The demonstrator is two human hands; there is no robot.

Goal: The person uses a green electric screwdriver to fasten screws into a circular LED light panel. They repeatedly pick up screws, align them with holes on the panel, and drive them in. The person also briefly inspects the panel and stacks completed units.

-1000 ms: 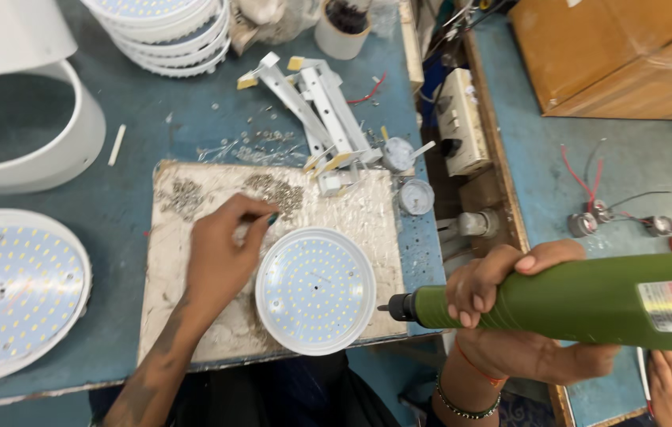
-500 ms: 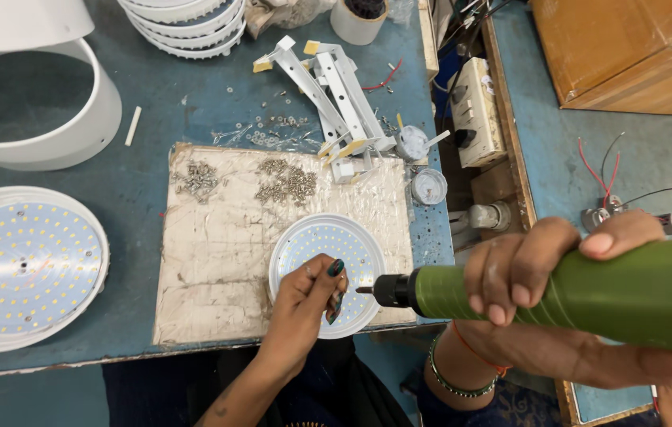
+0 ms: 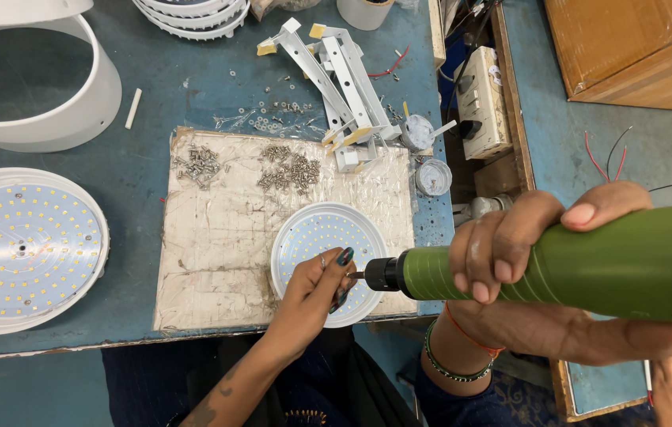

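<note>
green barrel of the electric screwdriver [image 3: 573,265] fills the right hand [image 3: 526,269], whose grip is closed round it, long axis level and tip aimed left. just off that tip the left hand [image 3: 312,296] pinches a small screw on the round led disc [image 3: 316,237], its grip closed too. beyond lie the pale board [image 3: 217,229], screw heaps [image 3: 292,168], and blue surface [image 3: 138,166].

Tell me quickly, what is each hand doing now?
Left hand: pinching a small screw on the round light panel.
Right hand: closed around the green screwdriver.
</note>
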